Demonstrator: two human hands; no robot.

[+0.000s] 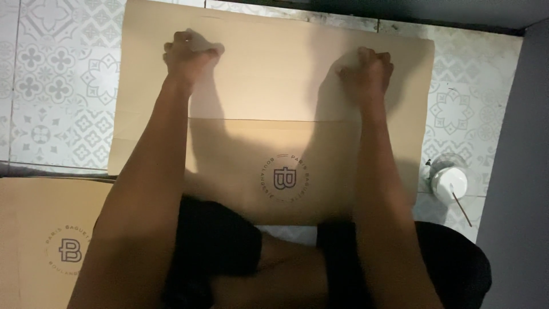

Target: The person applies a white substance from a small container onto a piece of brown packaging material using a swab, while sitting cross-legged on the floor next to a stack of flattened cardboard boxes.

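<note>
Far left: a patterned grey-and-white tiled floor (51, 86) runs under everything in view. At the lower left corner a second cardboard sheet (40, 229) lies flat, printed with a round dark emblem; the person's left forearm crosses over its right part.

Centre: a large flat cardboard sheet (274, 86) lies spread on the floor, its far edge toward the top of the view and its near edge just in front of the person's knees. A straight crease runs across it from side to side at about mid-depth. A round dark emblem is printed on the near panel, between the two forearms.

The left hand (186, 54) is clenched into a fist and rests knuckles-down on the far panel, near its left side. Nothing is seen inside the fist.

The right hand (369, 68) is likewise clenched, pressed on the far panel toward its right side. Whether it encloses anything cannot be told. Both arms are extended straight.

Right: a small white round container (449, 180) stands on the tiles just beside the sheet's right edge, with a thin stick (460, 209) leaning out of it. A grey wall (514, 171) closes the right side.
</note>
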